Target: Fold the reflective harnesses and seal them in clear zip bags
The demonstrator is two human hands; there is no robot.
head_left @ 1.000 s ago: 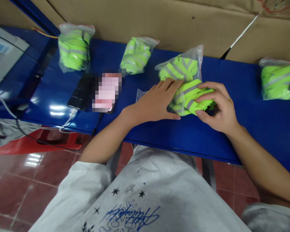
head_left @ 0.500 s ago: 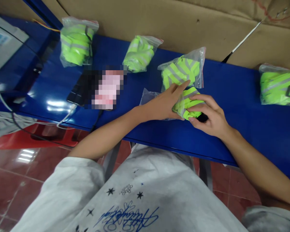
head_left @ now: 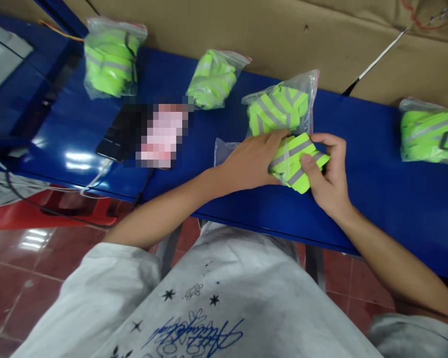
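A folded bundle of yellow-green reflective strap (head_left: pixel 296 159) with grey stripes is between my two hands, over the front part of the blue table. My right hand (head_left: pixel 330 171) pinches its right end, thumb on top and fingers behind. My left hand (head_left: pixel 256 159) is closed around the left side, where a clear plastic bag (head_left: pixel 224 150) shows beneath the palm and wraps the bundle's left edge. How deep the bundle sits in the bag is hidden by my left hand. Just behind lies a filled zip bag (head_left: pixel 278 107) of similar strap.
More filled zip bags stand along the back: one at far left (head_left: pixel 112 62), another nearer the middle (head_left: pixel 212 82), and one at right (head_left: pixel 431 132). A black device with a pixelated pink screen (head_left: pixel 162 134) lies left of my hands, a white cable (head_left: pixel 93 181) beside it.
My right hand has shifted its hold to the bundle's right end, thumb now on top. The bundle has turned and shows more of its striped face. My left hand stays around its left side.
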